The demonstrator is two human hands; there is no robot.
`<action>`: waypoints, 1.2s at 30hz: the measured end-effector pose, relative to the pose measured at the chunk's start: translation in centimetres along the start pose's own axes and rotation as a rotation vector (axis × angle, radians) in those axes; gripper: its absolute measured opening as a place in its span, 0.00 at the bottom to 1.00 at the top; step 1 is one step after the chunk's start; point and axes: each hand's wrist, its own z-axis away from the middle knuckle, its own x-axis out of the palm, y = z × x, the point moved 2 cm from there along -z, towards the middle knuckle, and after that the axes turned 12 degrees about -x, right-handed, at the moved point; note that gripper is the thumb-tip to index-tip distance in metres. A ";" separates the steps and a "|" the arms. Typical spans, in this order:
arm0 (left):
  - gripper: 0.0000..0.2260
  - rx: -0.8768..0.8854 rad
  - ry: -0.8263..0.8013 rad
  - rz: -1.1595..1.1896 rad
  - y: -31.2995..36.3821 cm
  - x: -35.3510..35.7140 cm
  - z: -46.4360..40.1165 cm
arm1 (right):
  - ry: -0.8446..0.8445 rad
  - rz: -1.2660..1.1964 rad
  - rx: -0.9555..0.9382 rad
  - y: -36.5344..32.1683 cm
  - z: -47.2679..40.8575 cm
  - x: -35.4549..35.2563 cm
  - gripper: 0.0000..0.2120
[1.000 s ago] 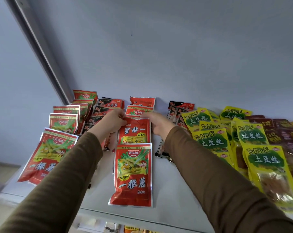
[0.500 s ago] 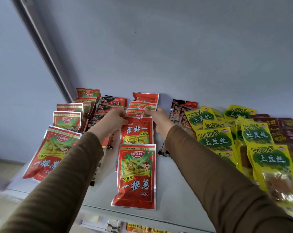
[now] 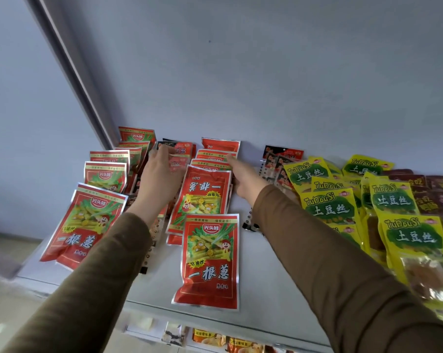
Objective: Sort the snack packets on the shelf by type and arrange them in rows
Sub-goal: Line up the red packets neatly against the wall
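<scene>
Red snack packets (image 3: 210,261) form a middle row on the white shelf (image 3: 268,289), one of them an upside-down packet (image 3: 202,197). A second row of red packets (image 3: 88,220) runs along the left. My left hand (image 3: 162,174) reaches far back, its fingers stretched onto the black-and-red packets (image 3: 181,151) between the two red rows. The straight fingers of my right hand (image 3: 243,177) lie against the right edge of the middle row's rear packets (image 3: 216,157). More black-and-red packets (image 3: 282,159) lie to its right.
Yellow packets (image 3: 327,205) overlap in rows on the right, with brown packets (image 3: 439,194) beyond them. A grey upright post (image 3: 70,64) bounds the shelf at the left and a blue-grey back wall closes the rear. More packets (image 3: 207,338) show on a lower shelf.
My left hand has moved from the middle row's left edge back onto the black-and-red packets. My right hand has slid farther back along the row's right edge.
</scene>
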 end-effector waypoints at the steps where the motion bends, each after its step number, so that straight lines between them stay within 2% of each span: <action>1: 0.19 0.056 0.022 0.008 -0.3 -0.5 1.5 | -0.008 0.002 0.000 -0.2 0.2 -0.1 0.17; 4: 0.20 0.205 -0.051 -0.101 -1.6 -0.9 6.8 | -0.009 0.035 -0.030 -0.8 1.3 -0.5 0.17; 7: 0.25 0.198 -0.082 -0.255 -3.3 -0.6 10.7 | 0.047 0.142 -0.142 -0.7 3.3 -1.0 0.07; 8: 0.24 0.186 -0.077 -0.279 -3.7 -0.5 11.7 | 0.049 0.235 -0.216 -0.6 4.0 -1.0 0.07; 11: 0.20 0.206 -0.040 -0.299 -4.8 0.6 14.5 | -0.029 0.605 -0.436 -0.5 5.7 -0.5 0.15; 14: 0.18 0.171 -0.061 -0.240 -5.8 1.8 16.1 | -0.047 0.822 -0.496 -0.7 6.0 0.2 0.22; 16: 0.19 0.138 -0.095 -0.198 -6.2 2.3 16.2 | -0.035 0.805 -0.512 -1.0 5.9 0.6 0.21; 19: 0.19 0.136 -0.086 -0.131 -6.4 2.5 16.1 | -0.025 0.725 -0.544 -1.3 5.6 0.7 0.14; 23: 0.19 0.225 0.055 -0.135 -6.4 2.1 17.3 | -0.047 0.702 -0.592 -1.6 6.3 0.4 0.08; 28: 0.43 0.160 -0.023 -0.222 -6.2 3.0 19.7 | -0.015 0.739 -0.655 -1.4 7.8 -0.5 0.07; 30: 0.47 0.106 -0.076 -0.101 -6.2 3.5 19.8 | -0.047 0.731 -0.629 -1.3 8.1 -0.5 0.07; 33: 0.48 0.017 -0.148 0.262 -6.7 3.7 20.0 | -0.099 0.649 -0.549 -1.0 8.4 -0.6 0.07; 36: 0.47 0.077 -0.120 0.382 -7.2 3.6 20.7 | -0.143 0.581 -0.500 -1.0 8.9 -0.6 0.08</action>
